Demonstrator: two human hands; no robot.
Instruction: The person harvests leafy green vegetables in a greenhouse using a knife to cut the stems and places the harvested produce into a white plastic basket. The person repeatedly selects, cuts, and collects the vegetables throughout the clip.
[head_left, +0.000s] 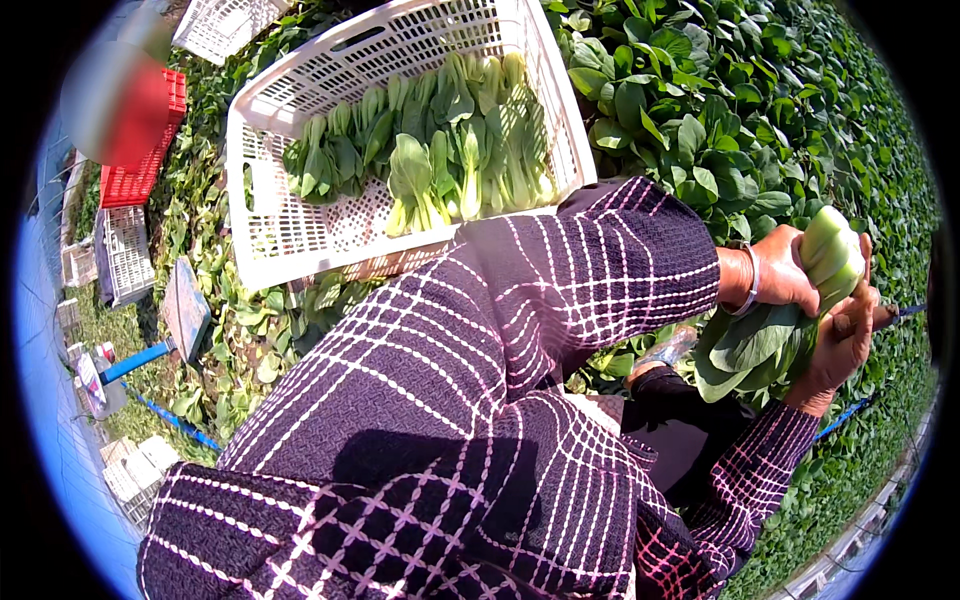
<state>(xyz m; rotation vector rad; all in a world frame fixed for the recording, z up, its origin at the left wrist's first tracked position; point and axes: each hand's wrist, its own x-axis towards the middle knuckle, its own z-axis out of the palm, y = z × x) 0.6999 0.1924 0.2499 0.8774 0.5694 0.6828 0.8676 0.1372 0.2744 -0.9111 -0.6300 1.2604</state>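
Note:
A head of bok choy (831, 259) is held between both hands, its pale base up and its leaves hanging down to the left. My left hand (776, 266), with a light bracelet at the wrist, grips it just below the base. My right hand (836, 349) is against its other side, fingers raised beside the base. A brown, handle-like piece (885, 316) sticks out by the right hand's fingers; what it belongs to is unclear. Rows of cut bok choy (469, 169) lie in a white plastic crate (251, 259) beside my left arm.
Dense leafy plants (697, 135) grow at the upper right. At the left are a red crate (131, 176), a white crate (129, 251) and a flat board on a blue bar (136, 362). More white crates (139, 476) stand at the lower left. A blurred object covers the upper left.

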